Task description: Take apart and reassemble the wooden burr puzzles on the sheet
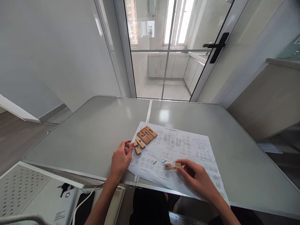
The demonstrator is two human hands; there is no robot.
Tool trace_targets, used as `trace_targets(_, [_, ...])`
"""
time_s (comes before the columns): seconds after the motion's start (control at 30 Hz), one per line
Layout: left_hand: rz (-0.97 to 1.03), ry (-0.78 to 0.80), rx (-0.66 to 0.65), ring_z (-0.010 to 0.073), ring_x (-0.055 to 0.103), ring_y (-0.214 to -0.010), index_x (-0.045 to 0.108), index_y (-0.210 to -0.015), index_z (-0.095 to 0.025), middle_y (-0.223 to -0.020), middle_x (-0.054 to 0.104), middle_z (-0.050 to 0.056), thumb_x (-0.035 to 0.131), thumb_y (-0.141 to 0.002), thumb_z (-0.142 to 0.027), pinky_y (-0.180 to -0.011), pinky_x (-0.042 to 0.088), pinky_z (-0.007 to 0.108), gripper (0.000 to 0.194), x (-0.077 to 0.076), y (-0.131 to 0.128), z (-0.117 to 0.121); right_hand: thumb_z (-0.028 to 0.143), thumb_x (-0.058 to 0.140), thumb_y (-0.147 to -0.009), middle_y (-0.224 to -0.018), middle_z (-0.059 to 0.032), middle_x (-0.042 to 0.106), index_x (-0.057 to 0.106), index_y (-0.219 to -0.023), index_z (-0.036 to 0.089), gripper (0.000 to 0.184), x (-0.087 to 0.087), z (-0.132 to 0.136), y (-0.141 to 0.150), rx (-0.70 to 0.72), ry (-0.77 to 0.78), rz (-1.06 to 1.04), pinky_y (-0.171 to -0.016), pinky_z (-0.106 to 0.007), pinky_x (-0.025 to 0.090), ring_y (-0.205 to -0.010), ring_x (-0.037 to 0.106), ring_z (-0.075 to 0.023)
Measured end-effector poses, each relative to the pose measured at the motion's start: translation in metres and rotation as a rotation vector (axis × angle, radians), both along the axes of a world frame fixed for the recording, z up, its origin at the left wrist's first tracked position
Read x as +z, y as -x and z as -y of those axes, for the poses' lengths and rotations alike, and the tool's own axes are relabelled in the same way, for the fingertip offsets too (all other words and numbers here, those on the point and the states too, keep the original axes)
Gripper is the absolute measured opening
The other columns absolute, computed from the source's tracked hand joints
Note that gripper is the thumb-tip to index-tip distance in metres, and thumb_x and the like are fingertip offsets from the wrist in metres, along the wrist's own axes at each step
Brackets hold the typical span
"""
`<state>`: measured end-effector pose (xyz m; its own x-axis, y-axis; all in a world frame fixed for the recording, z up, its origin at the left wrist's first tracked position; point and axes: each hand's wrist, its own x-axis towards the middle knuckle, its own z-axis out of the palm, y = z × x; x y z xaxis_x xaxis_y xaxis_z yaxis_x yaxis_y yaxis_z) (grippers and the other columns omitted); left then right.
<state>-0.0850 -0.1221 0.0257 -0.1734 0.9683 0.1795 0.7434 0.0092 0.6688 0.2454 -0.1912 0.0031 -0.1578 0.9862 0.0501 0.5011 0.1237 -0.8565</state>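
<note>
My right hand [195, 176] grips a notched wooden puzzle block [169, 166] marked "3" by its right end, thumb and fingers closed on it, just over the printed sheet. Off to the left, my left hand [122, 157] has its thumb and forefinger apart, the thumb tip at the edge of a loose wooden block [137, 151]. Another notched block [140, 143] lies against that one. Beyond them, several numbered wooden blocks [147, 135] lie flat side by side with slots between them. The printed sheet [187, 156] carries rows of small assembly drawings.
The grey folding table [105, 125] has a pale seam [149, 111] down its middle. A glass door [168, 62] with a black handle [217, 47] stands past the far edge. At lower left, a white perforated cart [21, 187] holds a boxy device [65, 206] and a cable [82, 203].
</note>
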Motion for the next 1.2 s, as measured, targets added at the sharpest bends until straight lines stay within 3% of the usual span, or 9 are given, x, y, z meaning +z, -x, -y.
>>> trace_targets(0.17, [0.055,0.019,-0.054,0.019,0.066,-0.069,0.07,-0.112,-0.022,-0.087,0.074,0.003,0.054,-0.097,-0.059,-0.069,0.054,0.03,0.043,-0.004,0.021,0.018,0.054,0.059,-0.102,-0.076,-0.0015,0.069,0.074,-0.114,0.022,0.038,0.008,0.001,0.027,0.003,0.036,-0.044,-0.059,-0.028,0.051,-0.063,0.06,-0.0171])
trace_targets(0.37, [0.213,0.059,-0.068,0.0183,0.066,-0.068,0.07,-0.111,-0.02,-0.084,0.074,0.003,0.057,-0.095,-0.058,-0.064,0.054,0.028,0.042,-0.004,0.018,0.027,0.039,0.063,-0.1,-0.09,-0.0039,0.077,0.072,-0.108,0.022,0.021,0.021,-0.004,0.11,0.043,-0.077,-0.097,-0.064,-0.029,0.055,-0.064,0.068,-0.0171])
trace_targets(0.47, [0.297,0.029,-0.022,0.0188,0.068,-0.072,0.066,-0.114,-0.019,-0.082,0.073,0.003,0.057,-0.095,-0.055,-0.068,0.055,0.028,0.042,-0.005,0.016,0.028,0.028,0.065,-0.099,-0.102,-0.0038,0.078,0.071,-0.109,0.022,0.013,0.019,-0.011,0.146,0.03,-0.152,-0.035,-0.07,-0.029,0.056,-0.065,0.071,-0.0161])
trace_targets(0.57, [0.317,-0.002,0.019,0.0185,0.067,-0.069,0.065,-0.113,-0.018,-0.079,0.071,0.002,0.057,-0.095,-0.055,-0.067,0.055,0.029,0.042,-0.007,0.018,0.028,0.023,0.065,-0.098,-0.105,-0.0028,0.078,0.07,-0.108,0.022,0.011,0.011,-0.019,0.167,0.007,-0.207,0.084,-0.066,-0.028,0.052,-0.062,0.07,-0.0147])
trace_targets(0.77, [0.314,0.016,0.016,0.0185,0.066,-0.066,0.067,-0.109,-0.019,-0.078,0.072,0.002,0.059,-0.091,-0.056,-0.061,0.054,0.028,0.041,-0.005,0.016,0.029,0.027,0.062,-0.099,-0.099,-0.0053,0.076,0.067,-0.101,0.02,0.009,0.001,-0.03,0.181,-0.051,-0.333,0.304,-0.059,-0.027,0.043,-0.068,0.072,-0.0181])
trace_targets(0.97, [0.319,0.022,0.004,0.018,0.065,-0.065,0.068,-0.107,-0.019,-0.077,0.072,0.002,0.06,-0.091,-0.056,-0.06,0.053,0.027,0.04,-0.004,0.015,0.029,0.029,0.062,-0.1,-0.088,-0.005,0.073,0.061,-0.093,0.02,0.011,0.003,-0.043,0.187,-0.105,-0.343,0.454,-0.054,-0.027,0.035,-0.067,0.071,-0.0196])
trace_targets(1.2, [0.295,0.037,-0.02,0.0179,0.066,-0.064,0.069,-0.106,-0.02,-0.077,0.073,0.002,0.059,-0.093,-0.055,-0.06,0.053,0.027,0.038,-0.003,0.016,0.03,0.037,0.06,-0.103,-0.081,-0.0047,0.074,0.056,-0.093,0.022,0.018,0.001,-0.044,0.183,-0.159,-0.29,0.385,-0.054,-0.027,0.038,-0.065,0.072,-0.0208])
